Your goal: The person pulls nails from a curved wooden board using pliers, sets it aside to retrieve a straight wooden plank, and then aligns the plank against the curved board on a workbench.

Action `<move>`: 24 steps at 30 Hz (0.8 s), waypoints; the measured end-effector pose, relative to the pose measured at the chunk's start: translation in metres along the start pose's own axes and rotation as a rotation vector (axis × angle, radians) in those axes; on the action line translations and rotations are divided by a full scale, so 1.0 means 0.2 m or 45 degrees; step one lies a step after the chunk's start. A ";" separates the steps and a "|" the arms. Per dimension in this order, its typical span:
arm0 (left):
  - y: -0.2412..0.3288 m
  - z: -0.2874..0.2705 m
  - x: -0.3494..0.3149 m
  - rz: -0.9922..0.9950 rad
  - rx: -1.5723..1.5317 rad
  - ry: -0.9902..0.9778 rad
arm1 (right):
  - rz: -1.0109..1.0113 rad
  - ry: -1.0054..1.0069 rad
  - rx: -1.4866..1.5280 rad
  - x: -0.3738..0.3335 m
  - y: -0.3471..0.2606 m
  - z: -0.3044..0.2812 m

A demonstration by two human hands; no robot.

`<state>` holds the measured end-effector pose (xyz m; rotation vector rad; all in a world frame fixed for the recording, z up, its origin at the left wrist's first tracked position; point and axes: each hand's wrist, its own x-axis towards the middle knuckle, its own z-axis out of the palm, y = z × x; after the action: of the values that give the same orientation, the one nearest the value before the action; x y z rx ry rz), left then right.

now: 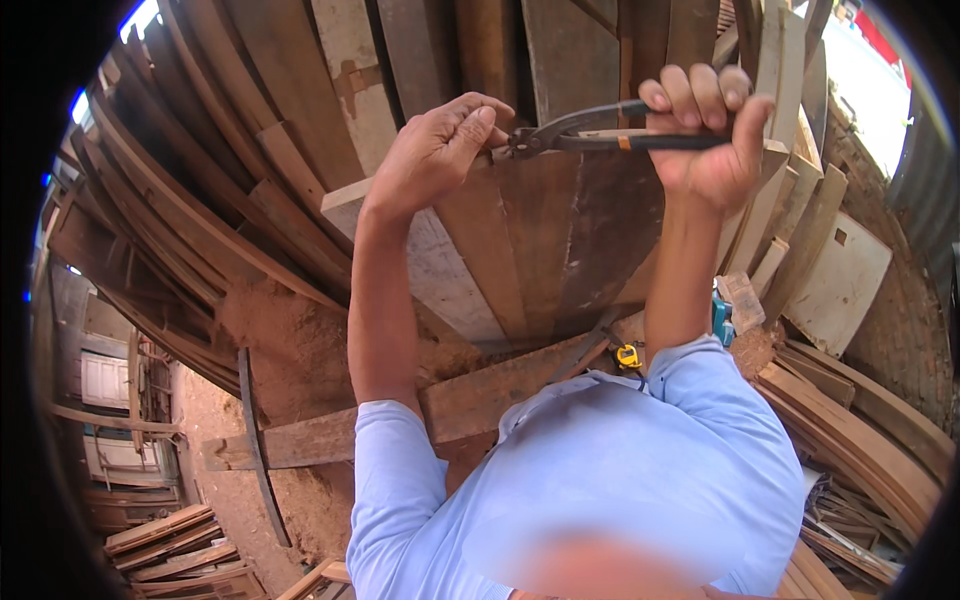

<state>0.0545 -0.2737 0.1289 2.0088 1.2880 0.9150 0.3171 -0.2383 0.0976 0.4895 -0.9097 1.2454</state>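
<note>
My right hand is wrapped around the dark handles of a pair of pincers, which has an orange band on one handle. The tool lies sideways, its jaws pointing left toward my left hand. The thumb and fingers of that hand are pinched together right beside the jaws. Whatever they hold is too small or hidden to make out. Below both hands is a panel of joined wooden planks, brown with one greyish board, and the jaws are close to its far edge.
Many long boards lean at the far side and left. A yellow tape measure and a teal tool lie near my right arm. A wooden beam crosses in front of me over sawdust. Stacked timber stands at right.
</note>
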 end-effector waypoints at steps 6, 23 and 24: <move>0.06 0.06 0.00 0.083 0.139 -0.078 | -0.160 0.501 0.193 -0.27 -0.16 -0.14; 0.01 0.02 -0.01 0.115 0.085 0.008 | 0.050 0.430 -0.504 0.21 -0.04 0.41; 0.02 0.03 -0.01 0.126 0.154 0.008 | 0.085 0.482 -0.550 0.23 -0.04 0.45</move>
<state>0.0612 -0.2775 0.1287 2.1818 1.2845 0.9087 0.2988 -0.2812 0.1879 -0.1186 -0.8405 1.1095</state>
